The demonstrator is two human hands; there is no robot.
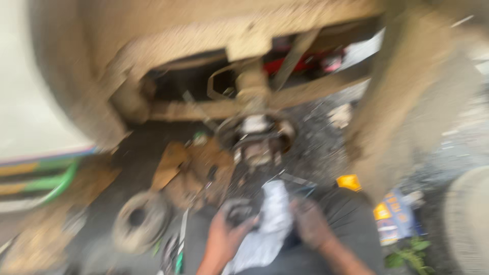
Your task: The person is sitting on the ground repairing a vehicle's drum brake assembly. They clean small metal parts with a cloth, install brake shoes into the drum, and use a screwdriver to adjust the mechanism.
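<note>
The whole view is blurred by motion. My left hand (224, 237) is low in the middle, its fingers closed around a dark round metal part (238, 210). My right hand (309, 222), dirty with grease, rests just to the right of it on a white rag (270, 224) that lies over my lap. Above them, a mud-caked wheel hub and strut assembly (254, 130) hangs under a vehicle's wheel arch (168, 46). Whether the right hand grips the rag or only touches it cannot be told.
A round brake drum or disc (138, 220) lies on the ground at lower left, beside brown cardboard pieces (188, 168). Green bars (48, 181) sit at far left. A yellow and blue package (389, 214) lies at right, near a tyre (466, 219).
</note>
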